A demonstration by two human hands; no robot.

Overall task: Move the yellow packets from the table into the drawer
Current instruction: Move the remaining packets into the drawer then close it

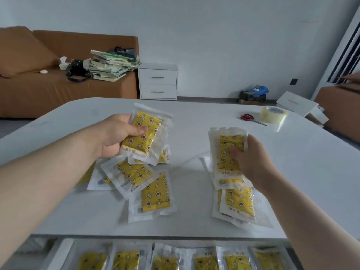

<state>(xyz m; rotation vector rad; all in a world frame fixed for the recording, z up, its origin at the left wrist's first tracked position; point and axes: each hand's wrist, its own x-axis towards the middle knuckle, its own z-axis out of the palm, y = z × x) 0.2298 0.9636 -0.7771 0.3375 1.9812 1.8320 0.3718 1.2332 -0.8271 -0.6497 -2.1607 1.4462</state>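
Fingers [139, 130] of the left hand [115, 135] are curled round a stack of yellow packets [145, 133] at 9 o'clock; a second stack [229, 152] is gripped by the right hand [251, 158] at 3 o'clock. Beneath, rows of packets [165, 260] are seen in the drawer [60, 250] at 6 o'clock, loose packets [155, 193] on the bench [194, 117] beyond, scissors [249, 117] and tape [273, 114] at 2 o'clock.

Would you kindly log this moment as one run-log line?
left hand: grips lifted packets | right hand: grips second bundle | table: loose packets lying | drawer: open, stored packets inside
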